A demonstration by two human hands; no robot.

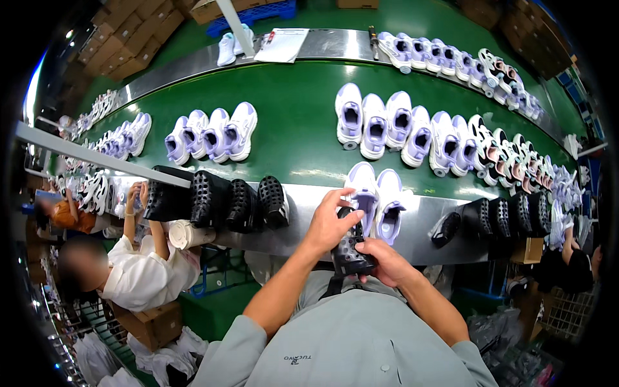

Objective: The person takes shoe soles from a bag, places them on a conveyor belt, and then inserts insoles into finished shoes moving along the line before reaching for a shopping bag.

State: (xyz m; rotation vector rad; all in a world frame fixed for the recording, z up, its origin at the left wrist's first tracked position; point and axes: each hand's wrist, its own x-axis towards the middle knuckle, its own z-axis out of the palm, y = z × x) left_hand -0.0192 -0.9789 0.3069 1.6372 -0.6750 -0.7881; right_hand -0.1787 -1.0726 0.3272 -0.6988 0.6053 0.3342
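My left hand (330, 222) and my right hand (384, 260) both grip a black perforated shoe insert (348, 248) held close to my chest. Just beyond my hands, a pair of white and lilac sneakers (377, 200) rests on the steel ledge (303, 200) at the near edge of the green conveyor belt (296, 129). My left fingers reach to the top of the insert, close to the left sneaker's opening. My right thumb presses on the insert's lower side.
Rows of white and lilac sneakers (400, 126) ride the belt. Black perforated inserts (219, 203) line the ledge at left, and further inserts (500, 216) sit at right. A seated person in white (138, 271) works at lower left. Cardboard boxes (129, 35) are stacked behind.
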